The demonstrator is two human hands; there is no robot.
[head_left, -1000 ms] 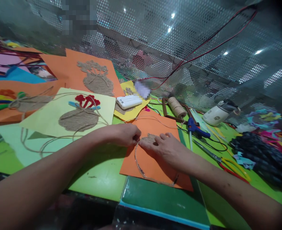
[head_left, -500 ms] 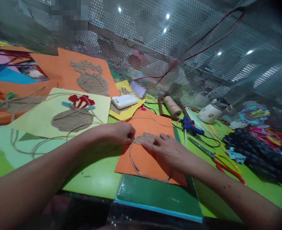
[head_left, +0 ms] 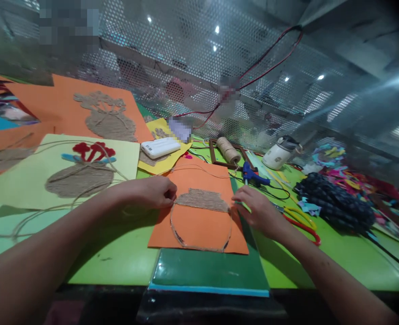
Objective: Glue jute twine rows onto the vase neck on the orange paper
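At the middle of the green table (head_left: 321,262), the person's left hand (head_left: 152,192) is pinching the left end of the jute patch (head_left: 202,200) on the orange sheet (head_left: 199,225), while the right hand (head_left: 258,210) is resting loosely curled at the sheet's right edge, clamped on nothing visible. Filling the twine-outlined pot shape appears to be the step underway, and the next row probably calls for glue and more twine. Room is lying open toward the near edge, while the glue gun (head_left: 251,174) and scissors (head_left: 301,221) are crowding the right.

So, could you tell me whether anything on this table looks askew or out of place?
Nothing looks damaged or spilled. Loose twine trails across the light green sheet at the left, away from the orange sheet.
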